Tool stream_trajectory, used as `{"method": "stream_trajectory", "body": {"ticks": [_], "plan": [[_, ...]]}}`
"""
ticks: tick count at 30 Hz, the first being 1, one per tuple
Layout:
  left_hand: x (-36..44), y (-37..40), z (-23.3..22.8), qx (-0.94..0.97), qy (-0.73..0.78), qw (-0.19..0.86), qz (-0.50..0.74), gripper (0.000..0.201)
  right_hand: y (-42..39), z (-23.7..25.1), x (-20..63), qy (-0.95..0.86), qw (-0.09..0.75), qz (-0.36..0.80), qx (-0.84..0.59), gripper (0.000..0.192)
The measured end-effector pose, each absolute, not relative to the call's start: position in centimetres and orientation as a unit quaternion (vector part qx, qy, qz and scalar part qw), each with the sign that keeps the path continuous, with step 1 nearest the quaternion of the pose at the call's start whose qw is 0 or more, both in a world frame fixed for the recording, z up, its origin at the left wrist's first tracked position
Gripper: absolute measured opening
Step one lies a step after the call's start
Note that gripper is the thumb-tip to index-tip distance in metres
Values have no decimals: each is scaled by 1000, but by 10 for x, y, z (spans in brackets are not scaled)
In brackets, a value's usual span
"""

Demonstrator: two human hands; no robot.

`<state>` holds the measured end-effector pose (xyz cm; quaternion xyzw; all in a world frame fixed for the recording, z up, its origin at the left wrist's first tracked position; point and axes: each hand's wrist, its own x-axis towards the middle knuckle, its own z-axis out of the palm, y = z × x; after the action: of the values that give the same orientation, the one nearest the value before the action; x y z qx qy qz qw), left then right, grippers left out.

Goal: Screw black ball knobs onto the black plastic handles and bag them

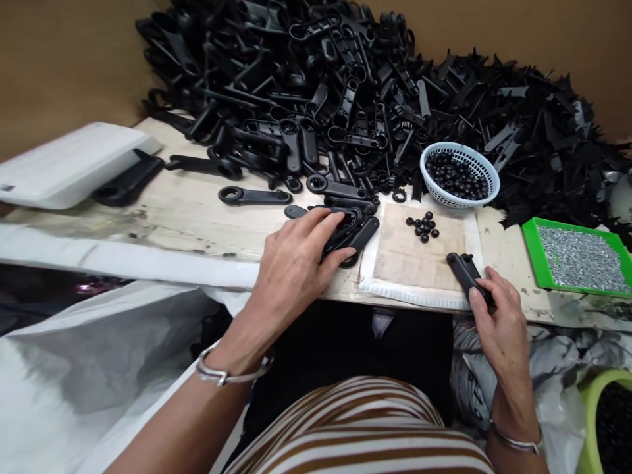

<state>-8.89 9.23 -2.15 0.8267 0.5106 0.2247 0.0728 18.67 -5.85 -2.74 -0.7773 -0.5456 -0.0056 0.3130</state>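
Right hand [501, 322] grip clamped on black handle [467, 273] at table edge [197, 273]; left hand [296, 263] fingers over stacked handles [353, 230].

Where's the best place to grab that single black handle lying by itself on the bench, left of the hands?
Probably the straight middle of the black handle, from above. It lies flat, apart from the pile, and the bar is narrower than its ring end, so fingers could close across it.
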Motion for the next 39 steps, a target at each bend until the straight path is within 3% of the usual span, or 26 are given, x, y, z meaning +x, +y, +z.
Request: {"method": "stream_trajectory", "body": {"ticks": [7, 13, 17, 21, 24, 27, 32, 39], "plan": [[-85, 82, -15, 801, 525, 1, 289, 18, -64, -26, 178, -555, 327, -68, -762, 21], [-74, 68, -15, 863, 426, -37, 268, 9, -58, -36, 161, -536, 281, -157, -780, 17], [-71, 64, -18, 876, 419, -35, 235, 11, -65, -34, 174, -562, 319, -76, -760, 18], [-62, 57, -18, 886, 365, -56, 279, 10, -78, -25, 203, -569, 353, -36, -742, 22], [-35, 45, -17, 915, 238, -2, 326, 13, -81, -20, 219, -628, 298, -10, -718, 31], [5, 33, -18, 946, 145, 63, 284, 21, -80, -19, 221, -666, 251, 9, -702, 32], [46, 27, -24, 968, 110, 97, 206, 16, -80, -21, 212, -674, 225, -7, -704, 29], [31, 31, -27, 952, 59, 149, 261, 19, -88, -22, 208, -674, 229, -25, -702, 31]]}}
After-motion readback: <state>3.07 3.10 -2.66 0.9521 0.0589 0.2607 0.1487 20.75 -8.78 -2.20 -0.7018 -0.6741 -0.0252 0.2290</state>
